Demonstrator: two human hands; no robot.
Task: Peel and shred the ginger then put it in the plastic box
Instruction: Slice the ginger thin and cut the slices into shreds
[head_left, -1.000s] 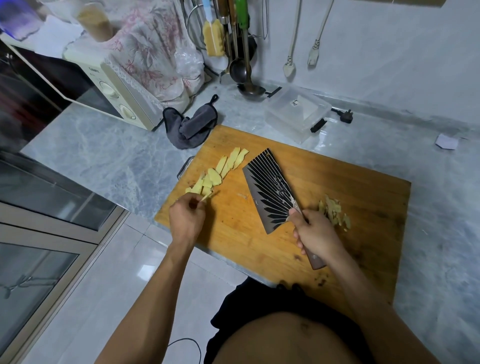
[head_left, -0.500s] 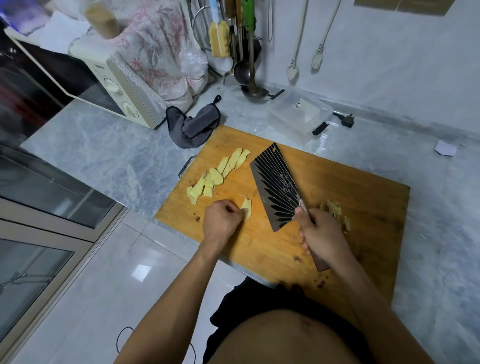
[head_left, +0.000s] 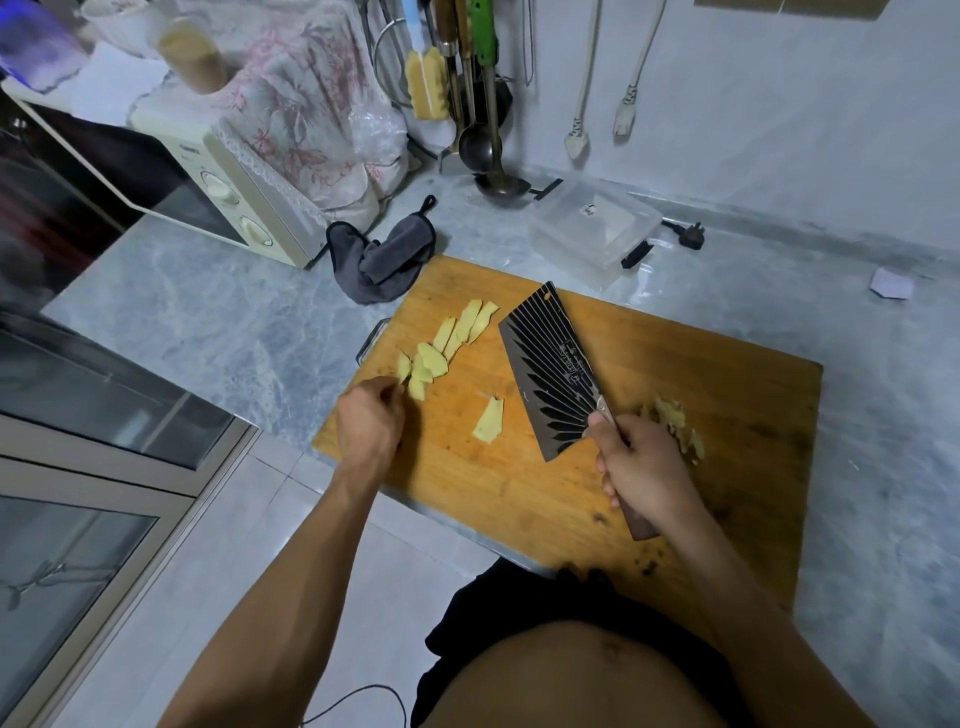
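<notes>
Since 0.5 s ago, left hand (head_left: 370, 422) has gone back from the board's middle to the near end of the slice row (head_left: 448, 345), leaving 1 slice (head_left: 489, 420) lying alone between row and cleaver (head_left: 558, 371). Left fingers are curled at the row's nearest piece; whether they already pinch it cannot be told. Right hand (head_left: 638, 467) grips the cleaver handle, blade tilted and lying low over the board (head_left: 675, 395), edge towards the loose slice. Peelings (head_left: 678, 423) lie just beyond the right hand. Box (head_left: 592, 228) stands closed on the worktop (head_left: 234, 332) behind the board, nothing yet in it.

Step in hand, as judged: carrying slices 1 at a time to the cutting spot for stacking before shredding. Good practice:
1. Lay each slice flat and overlap it on the last, long axes aligned, so the stack cannot rock.
2. Keep the stack low; thin wet slices slide.
3. Hold the cleaver still and clear while the left hand crosses.
4. When cutting, tuck the left fingertips under and let the knuckles guide the blade.
5. Keep the peelings well apart from the shreds.
</notes>
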